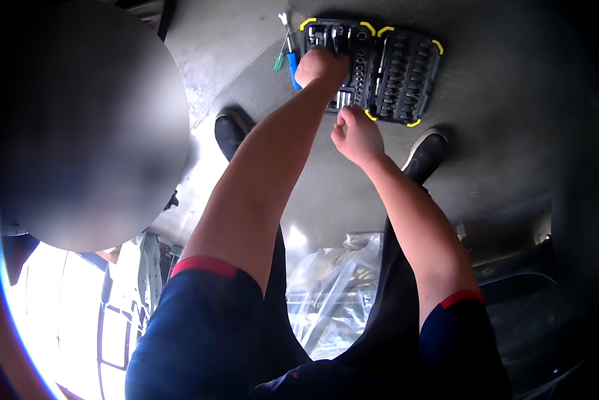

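A black socket set case (373, 73) with yellow corners lies opened flat on the floor. Its left half holds a ratchet (340, 41) and sockets (359, 67); rows of bit sockets (396, 67) fill the right half. My left hand (319, 67) reaches over the left half, fingers curled downward and mostly hidden; whatever they grip cannot be made out. Just off the case's near edge, my right hand (361, 137) is closed with thumb and fingers drawn together. No object in it can be made out.
A blue-handled screwdriver (293, 67) lies left of the case beside a small green item (278, 63). My shoes (231, 130) flank the case. Clear plastic sheeting (333, 287) is bunched between my legs. A large blurred round shape (86, 127) blocks the upper left.
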Demonstrator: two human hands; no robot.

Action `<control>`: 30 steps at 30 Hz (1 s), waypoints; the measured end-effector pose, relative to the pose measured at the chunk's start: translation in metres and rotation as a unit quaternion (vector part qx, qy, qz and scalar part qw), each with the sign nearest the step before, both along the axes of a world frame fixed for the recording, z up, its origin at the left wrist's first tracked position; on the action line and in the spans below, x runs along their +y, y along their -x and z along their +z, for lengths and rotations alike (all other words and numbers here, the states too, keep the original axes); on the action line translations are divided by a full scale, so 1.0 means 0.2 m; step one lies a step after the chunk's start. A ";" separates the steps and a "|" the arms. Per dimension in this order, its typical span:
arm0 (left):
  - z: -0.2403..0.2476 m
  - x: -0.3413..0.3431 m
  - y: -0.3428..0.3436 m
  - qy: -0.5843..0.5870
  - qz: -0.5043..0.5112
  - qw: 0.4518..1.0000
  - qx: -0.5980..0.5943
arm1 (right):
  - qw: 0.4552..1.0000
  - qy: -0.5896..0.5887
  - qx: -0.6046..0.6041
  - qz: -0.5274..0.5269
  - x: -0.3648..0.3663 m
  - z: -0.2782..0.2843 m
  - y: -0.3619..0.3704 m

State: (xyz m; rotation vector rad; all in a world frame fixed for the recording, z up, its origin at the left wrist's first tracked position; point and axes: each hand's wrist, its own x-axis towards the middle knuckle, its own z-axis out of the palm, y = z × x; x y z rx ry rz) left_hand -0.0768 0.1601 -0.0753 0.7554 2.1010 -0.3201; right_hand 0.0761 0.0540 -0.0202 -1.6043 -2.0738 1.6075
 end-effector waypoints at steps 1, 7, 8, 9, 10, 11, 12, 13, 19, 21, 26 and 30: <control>0.00 0.01 -0.03 -0.005 0.001 1.000 -0.005 | 0.998 0.052 -0.026 -0.002 -0.01 0.04 -0.06; 0.10 0.05 -0.04 -0.064 0.011 0.997 -0.035 | 0.994 0.088 -0.033 -0.055 -0.03 0.19 -0.33; 0.14 0.05 -0.01 -0.084 0.033 0.990 -0.104 | 0.991 0.100 -0.021 -0.086 -0.01 0.21 -0.38; 0.19 0.04 0.02 -0.075 0.053 0.982 -0.168 | 0.987 0.111 -0.007 -0.118 0.00 0.25 -0.41; 0.24 0.00 0.05 -0.072 0.098 0.971 -0.207 | 0.987 0.106 -0.002 -0.121 0.02 0.29 -0.41; 0.30 -0.06 0.09 -0.073 0.143 0.956 -0.245 | 0.958 0.195 0.040 -0.204 0.05 0.36 -0.40; 0.36 -0.12 0.14 -0.064 0.202 0.931 -0.297 | 0.913 0.284 0.083 -0.280 0.08 0.44 -0.38; 0.49 -0.16 0.12 -0.085 0.214 0.917 -0.325 | 0.853 0.365 0.114 -0.354 0.11 0.52 -0.41; 1.69 -0.31 0.22 -0.188 0.211 0.795 -0.537 | 0.775 0.387 0.283 -0.413 0.41 1.22 -0.14; 2.02 -0.39 0.26 -0.216 0.289 0.746 -0.560 | 0.756 0.420 0.328 -0.380 0.50 1.55 0.00; 2.62 -0.53 0.47 -0.251 0.352 0.678 -0.594 | 0.764 0.459 0.403 -0.207 0.59 2.25 0.35; 3.04 -0.67 0.70 -0.350 0.365 0.636 -0.583 | 0.806 0.420 0.410 -0.074 0.59 2.80 0.71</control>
